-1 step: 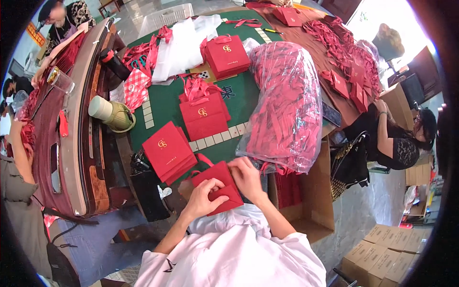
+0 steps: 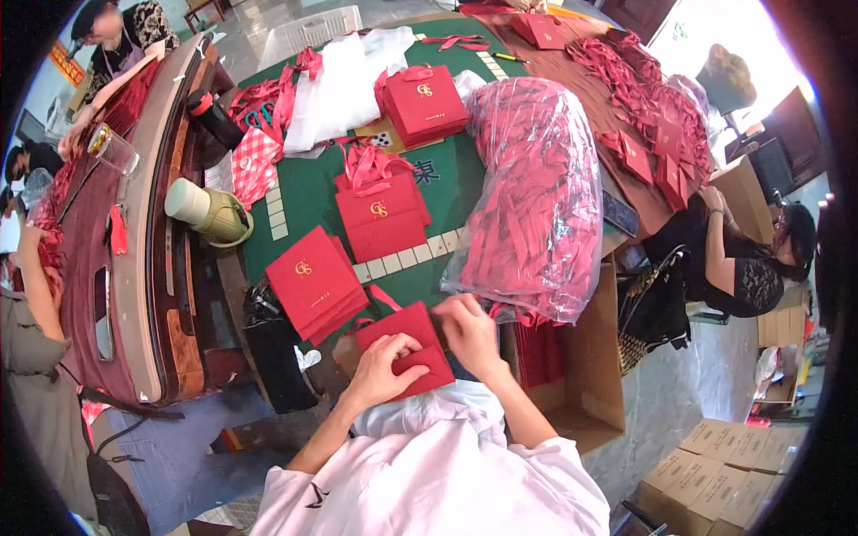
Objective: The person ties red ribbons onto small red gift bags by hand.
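In my lap, at the near table edge, a red paper gift bag (image 2: pixel 413 323) lies flat and tilted, with a red ribbon handle at its far end. My left hand (image 2: pixel 384 368) grips it, thumb and fingers closed over its near part. Just off its right edge is my right hand (image 2: pixel 471 339), its fingers bent and smeared by motion; whether they hold anything I cannot tell. To the left of the bag lies a stack of red gift bags (image 2: pixel 313 281). Beyond it are more red bags (image 2: pixel 382 219) with ribbon handles up.
A clear plastic sack (image 2: pixel 536 196) of red ribboned pieces covers the table's right side. An open cardboard box (image 2: pixel 594 384) stands below it. Another bag stack (image 2: pixel 424 105) sits farther back. At left are a green-sleeved bottle (image 2: pixel 210 214) and a black tumbler (image 2: pixel 214 121). Other people work at both sides.
My right hand has moved slightly right, off the edge of the red gift bag. My left hand and the bag have barely moved.
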Demonstrator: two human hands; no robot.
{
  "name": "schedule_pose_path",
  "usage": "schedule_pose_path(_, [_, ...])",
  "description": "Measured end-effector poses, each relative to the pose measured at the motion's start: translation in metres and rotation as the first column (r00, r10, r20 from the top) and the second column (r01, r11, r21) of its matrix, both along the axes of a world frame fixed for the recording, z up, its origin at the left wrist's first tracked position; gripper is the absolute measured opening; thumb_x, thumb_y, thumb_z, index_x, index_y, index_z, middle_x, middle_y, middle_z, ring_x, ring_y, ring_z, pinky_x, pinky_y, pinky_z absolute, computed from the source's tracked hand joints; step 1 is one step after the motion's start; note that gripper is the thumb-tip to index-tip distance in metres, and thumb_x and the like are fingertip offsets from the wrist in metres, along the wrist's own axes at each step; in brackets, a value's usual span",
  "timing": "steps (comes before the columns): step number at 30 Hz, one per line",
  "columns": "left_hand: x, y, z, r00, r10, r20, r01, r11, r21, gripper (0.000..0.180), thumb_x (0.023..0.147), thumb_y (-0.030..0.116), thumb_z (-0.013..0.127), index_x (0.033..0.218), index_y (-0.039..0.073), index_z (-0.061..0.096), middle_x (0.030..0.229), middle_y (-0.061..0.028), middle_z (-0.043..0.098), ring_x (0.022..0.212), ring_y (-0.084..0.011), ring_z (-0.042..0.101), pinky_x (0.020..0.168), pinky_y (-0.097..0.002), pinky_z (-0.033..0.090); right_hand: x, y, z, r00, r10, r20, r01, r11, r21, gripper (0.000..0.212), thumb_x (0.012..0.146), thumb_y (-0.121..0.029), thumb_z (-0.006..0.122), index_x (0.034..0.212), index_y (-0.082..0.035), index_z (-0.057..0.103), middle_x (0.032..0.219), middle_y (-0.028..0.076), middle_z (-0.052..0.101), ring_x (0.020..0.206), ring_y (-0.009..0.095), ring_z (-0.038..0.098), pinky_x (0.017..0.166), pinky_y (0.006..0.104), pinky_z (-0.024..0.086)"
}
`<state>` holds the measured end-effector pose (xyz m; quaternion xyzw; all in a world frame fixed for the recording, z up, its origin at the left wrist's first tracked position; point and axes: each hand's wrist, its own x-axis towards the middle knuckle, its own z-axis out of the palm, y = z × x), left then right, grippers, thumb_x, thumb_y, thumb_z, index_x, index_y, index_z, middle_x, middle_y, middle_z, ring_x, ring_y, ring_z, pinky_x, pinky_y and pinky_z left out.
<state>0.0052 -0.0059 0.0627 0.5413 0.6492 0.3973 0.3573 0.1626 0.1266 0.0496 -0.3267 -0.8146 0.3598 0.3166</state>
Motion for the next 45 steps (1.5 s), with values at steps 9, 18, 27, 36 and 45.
schedule_pose_path(9, [0.008,0.009,-0.042,0.94,-0.045,-0.339,0.059,0.998,0.03,0.028,0.08,0.019,0.075,0.101,0.006,0.063,0.094,-0.0093,0.061,0.095,-0.0304,0.059,0.085,-0.0416,0.048,0.066,0.017,-0.009,0.885,-0.152,0.441,0.045,0.969,0.244,0.022,0.077,0.003,0.065,0.097,-0.006,0.065,0.102,0.012,0.057,0.092,0.034,0.06,0.077,0.0433,0.051])
schedule_pose_path(18, [-0.003,0.017,-0.052,0.845,0.156,-0.512,-0.108,0.987,0.121,0.045,0.077,0.014,0.075,0.119,0.004,0.061,0.115,-0.0124,0.057,0.104,-0.0328,0.054,0.089,-0.0435,0.046,0.049,0.012,0.006,0.958,-0.142,0.248,0.045,0.933,0.358,0.013,0.081,-0.004,0.069,0.092,-0.006,0.062,0.098,0.009,0.06,0.091,0.03,0.058,0.078,0.0421,0.047])
schedule_pose_path(27, [-0.001,0.031,-0.046,0.804,0.102,-0.586,-0.079,0.995,0.064,0.054,0.074,0.015,0.078,0.123,0.006,0.058,0.111,-0.0108,0.054,0.104,-0.0304,0.048,0.085,-0.043,0.043,0.013,-0.041,0.025,0.98,0.181,0.081,-0.195,0.954,0.229,0.017,0.078,-0.007,0.075,0.091,-0.008,0.063,0.088,0.008,0.064,0.084,0.027,0.061,0.078,0.0404,0.045])
schedule_pose_path(36, [-0.001,0.031,-0.035,0.873,0.141,-0.468,-0.134,0.99,0.048,0.032,0.074,0.01,0.074,0.103,0.007,0.059,0.101,-0.0088,0.059,0.097,-0.0302,0.053,0.081,-0.0431,0.041,-0.013,-0.043,-0.019,0.992,-0.086,0.093,0.103,0.975,-0.196,0.008,0.087,-0.007,0.068,0.089,0.0,0.064,0.082,0.013,0.065,0.064,0.024,0.065,0.058,0.034,0.051])
schedule_pose_path(45, [-0.001,0.027,-0.034,0.93,0.176,-0.323,-0.178,0.984,0.024,0.02,0.082,0.005,0.065,0.101,0.008,0.058,0.092,-0.0039,0.067,0.091,-0.0268,0.058,0.081,-0.0417,0.041,-0.016,-0.045,-0.025,0.981,-0.166,0.099,0.189,0.931,-0.311,0.01,0.085,-0.007,0.07,0.082,0.0,0.064,0.067,0.008,0.065,0.056,0.014,0.061,0.054,0.0293,0.049])
